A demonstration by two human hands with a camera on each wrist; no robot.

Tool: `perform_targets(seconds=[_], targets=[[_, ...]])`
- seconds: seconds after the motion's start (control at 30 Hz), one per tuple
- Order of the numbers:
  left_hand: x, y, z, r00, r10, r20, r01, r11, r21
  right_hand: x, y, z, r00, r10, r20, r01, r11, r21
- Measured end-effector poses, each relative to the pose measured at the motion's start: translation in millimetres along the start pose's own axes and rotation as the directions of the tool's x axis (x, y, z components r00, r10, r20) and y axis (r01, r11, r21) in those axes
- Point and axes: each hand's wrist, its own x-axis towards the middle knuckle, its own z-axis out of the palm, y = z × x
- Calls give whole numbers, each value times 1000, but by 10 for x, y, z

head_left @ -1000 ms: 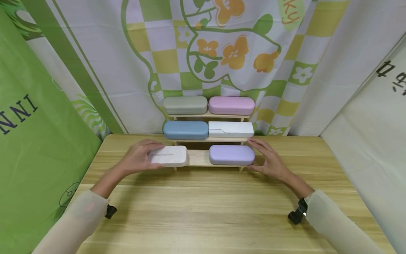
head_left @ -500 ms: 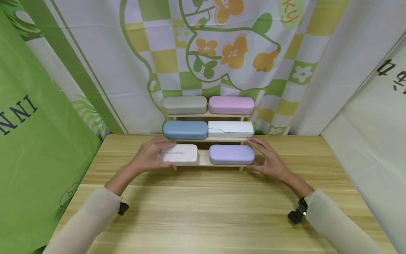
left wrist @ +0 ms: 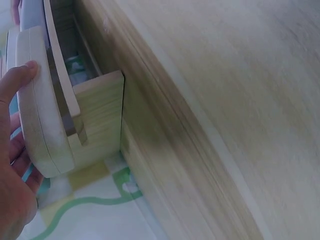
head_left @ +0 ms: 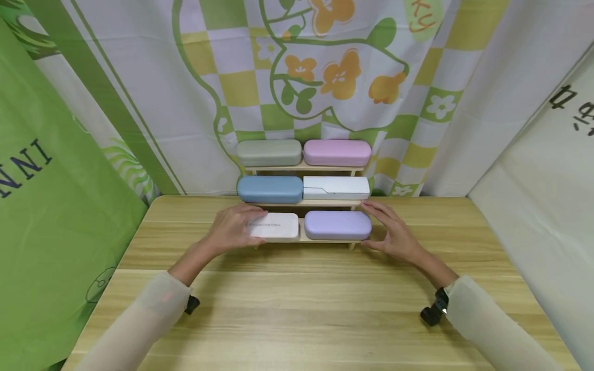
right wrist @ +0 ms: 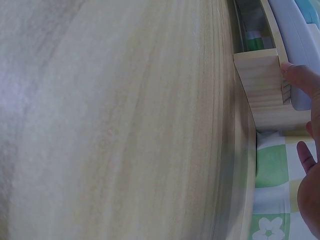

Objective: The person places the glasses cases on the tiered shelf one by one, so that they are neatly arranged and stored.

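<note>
In the head view, my left hand (head_left: 234, 226) pinches the left end of a white glasses case (head_left: 280, 226), thumb in front and fingers behind. The case lies lengthwise at the left of the lowest tier of a wooden stepped rack (head_left: 301, 238), a narrow gap from a lavender glasses case (head_left: 337, 224). From the left wrist, the white case (left wrist: 40, 100) overhangs the tier's end; whether it rests on the wood I cannot tell. My right hand (head_left: 394, 234) holds the rack's right end. Its thumb (right wrist: 300, 77) touches the tier's edge beside the lavender case.
A blue case (head_left: 270, 189) and a white angular box (head_left: 336, 188) fill the middle tier. Above them sit a grey-green case (head_left: 269, 153) and a pink case (head_left: 337, 153). The rack stands at the back of a wooden table (head_left: 297, 304), against a patterned curtain (head_left: 241, 67).
My left hand has moved right with the white case, bringing it from beyond the rack's left end to near the lavender case. The right hand has stayed in place.
</note>
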Motion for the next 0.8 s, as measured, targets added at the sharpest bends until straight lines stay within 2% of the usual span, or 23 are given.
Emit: perform_targets(seconds=[0.23, 0.57, 0.8], targets=[[36, 21, 74, 1000, 5, -11, -5, 1000, -4, -5, 11, 6, 1000, 3, 3, -3, 1000, 4], [100, 64, 102, 998, -38, 52, 38, 999, 7, -6, 27, 13, 1000, 3, 5, -3, 1000, -6], [135, 72, 108, 998, -24, 58, 24, 1000, 2, -12, 27, 13, 1000, 20, 14, -20, 1000, -11]])
